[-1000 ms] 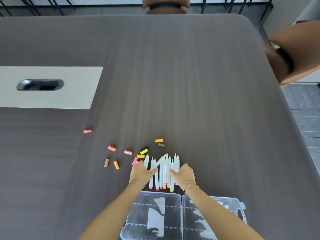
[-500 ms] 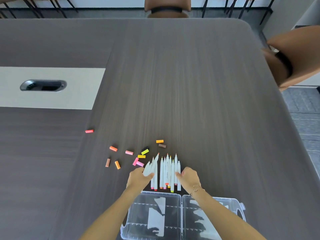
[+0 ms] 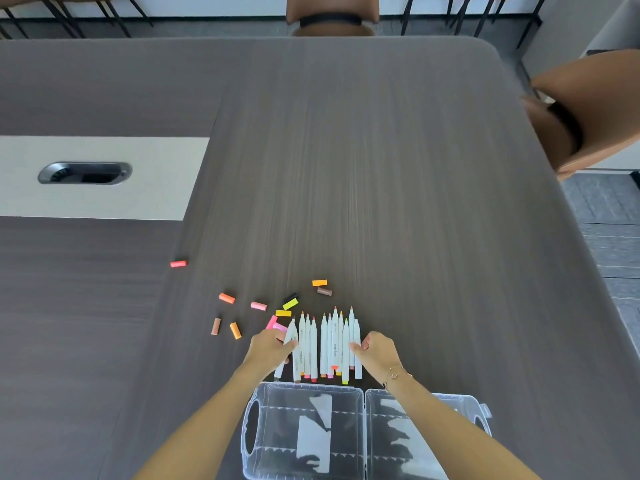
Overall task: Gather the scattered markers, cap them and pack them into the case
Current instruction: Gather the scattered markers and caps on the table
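Several white uncapped markers (image 3: 334, 344) lie side by side on the dark table, tips pointing away from me, with a small gap in the row. My left hand (image 3: 268, 349) grips the tilted leftmost marker (image 3: 291, 332). My right hand (image 3: 377, 353) presses its fingertips against the right side of the row. Loose caps lie to the left and beyond: a red cap (image 3: 178, 264), an orange cap (image 3: 227, 298), a pink cap (image 3: 258, 305), a brown cap (image 3: 216, 326) and a yellow cap (image 3: 283, 313). The clear case (image 3: 363, 427) lies open just in front of me, with no markers in it.
Brown chairs stand at the far edge (image 3: 330, 15) and the right edge (image 3: 585, 112) of the table. A beige panel with a cable opening (image 3: 85, 173) sits at the left. The table's rounded right edge (image 3: 568, 209) drops to the floor.
Both hands have drawn back towards the case. The crossed markers at the left now lie nearly parallel with the rest, and a gap has opened in the row.
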Available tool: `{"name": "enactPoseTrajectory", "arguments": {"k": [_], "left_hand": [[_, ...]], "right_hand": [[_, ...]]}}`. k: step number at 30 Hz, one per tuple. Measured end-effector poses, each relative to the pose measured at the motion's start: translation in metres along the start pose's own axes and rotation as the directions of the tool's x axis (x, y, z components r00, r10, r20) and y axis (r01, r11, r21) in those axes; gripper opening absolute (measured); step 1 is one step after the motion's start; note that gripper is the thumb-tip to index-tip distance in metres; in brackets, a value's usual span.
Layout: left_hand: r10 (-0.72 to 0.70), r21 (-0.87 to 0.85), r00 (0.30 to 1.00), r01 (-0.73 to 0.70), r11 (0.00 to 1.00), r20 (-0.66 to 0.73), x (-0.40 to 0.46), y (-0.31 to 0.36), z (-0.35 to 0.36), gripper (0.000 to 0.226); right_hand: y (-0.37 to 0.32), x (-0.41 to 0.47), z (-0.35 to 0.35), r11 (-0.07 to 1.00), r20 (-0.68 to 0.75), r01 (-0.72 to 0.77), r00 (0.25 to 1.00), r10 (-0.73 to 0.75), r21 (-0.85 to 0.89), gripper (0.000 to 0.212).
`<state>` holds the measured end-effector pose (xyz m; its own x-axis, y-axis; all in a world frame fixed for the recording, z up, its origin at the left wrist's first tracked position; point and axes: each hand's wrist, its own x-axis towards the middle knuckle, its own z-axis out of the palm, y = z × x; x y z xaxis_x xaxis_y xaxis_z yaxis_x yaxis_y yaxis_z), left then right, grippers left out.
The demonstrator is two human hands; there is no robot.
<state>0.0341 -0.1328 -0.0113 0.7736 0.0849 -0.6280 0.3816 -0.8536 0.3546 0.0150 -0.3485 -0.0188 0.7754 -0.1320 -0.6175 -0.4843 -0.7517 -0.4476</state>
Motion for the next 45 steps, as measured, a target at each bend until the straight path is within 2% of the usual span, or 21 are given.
{"name": "enactPoseTrajectory", "arguments": {"k": [5, 16, 20, 24, 28, 32, 35, 37, 42, 45], "left_hand": [[0.003, -0.033, 0.997, -0.005, 0.999, -0.082, 0.006, 0.002, -0.003, 0.03], [-0.023, -0.104, 0.992, 0.01, 0.995, -0.123, 0.008, -0.003, -0.006, 0.018], [-0.01, -0.061, 0.992, 0.002, 0.998, -0.128, 0.005, -0.007, -0.009, 0.023], [0.06, 0.068, 0.969, -0.045, 0.997, -0.24, -0.001, -0.02, -0.023, 0.019], [0.175, 0.228, 0.942, -0.11, 0.967, -0.287, -0.001, -0.029, -0.044, 0.022], [0.247, 0.388, 0.946, -0.151, 0.909, -0.21, 0.004, -0.038, -0.047, 0.032], [0.29, 0.403, 0.944, -0.207, 0.891, -0.155, 0.01, -0.042, -0.04, 0.034], [0.286, 0.379, 0.946, -0.211, 0.901, -0.153, 0.016, -0.041, -0.035, 0.036], [0.225, 0.313, 0.956, -0.159, 0.936, -0.189, 0.027, -0.036, -0.028, 0.043], [0.202, 0.276, 0.953, -0.136, 0.952, -0.226, 0.033, -0.031, -0.027, 0.044]], "right_hand": [[0.0, 0.0, -0.001, 1.0, 0.012, 0.001, 1.0, -0.002, 0.015, 0.025], [0.003, 0.002, -0.002, 1.0, 0.031, 0.019, 0.999, -0.02, 0.022, 0.022], [0.003, 0.002, -0.005, 0.996, 0.053, 0.075, 0.996, -0.072, -0.054, 0.02], [0.003, 0.003, -0.016, 0.972, 0.075, 0.148, 0.988, -0.136, -0.183, 0.021], [-0.009, 0.012, -0.034, 0.89, 0.018, 0.25, 0.965, -0.263, -0.38, 0.025], [-0.041, 0.029, -0.04, 0.751, 0.037, 0.451, 0.867, -0.497, -0.483, 0.024], [-0.071, 0.044, -0.033, 0.651, 0.09, 0.553, 0.794, -0.601, -0.52, 0.028], [-0.084, 0.055, -0.023, 0.612, 0.097, 0.557, 0.779, -0.62, -0.561, 0.032], [-0.097, 0.073, -0.005, 0.549, 0.112, 0.474, 0.817, -0.565, -0.688, 0.038], [-0.097, 0.074, -0.004, 0.501, 0.163, 0.505, 0.8, -0.577, -0.703, 0.045]]}}
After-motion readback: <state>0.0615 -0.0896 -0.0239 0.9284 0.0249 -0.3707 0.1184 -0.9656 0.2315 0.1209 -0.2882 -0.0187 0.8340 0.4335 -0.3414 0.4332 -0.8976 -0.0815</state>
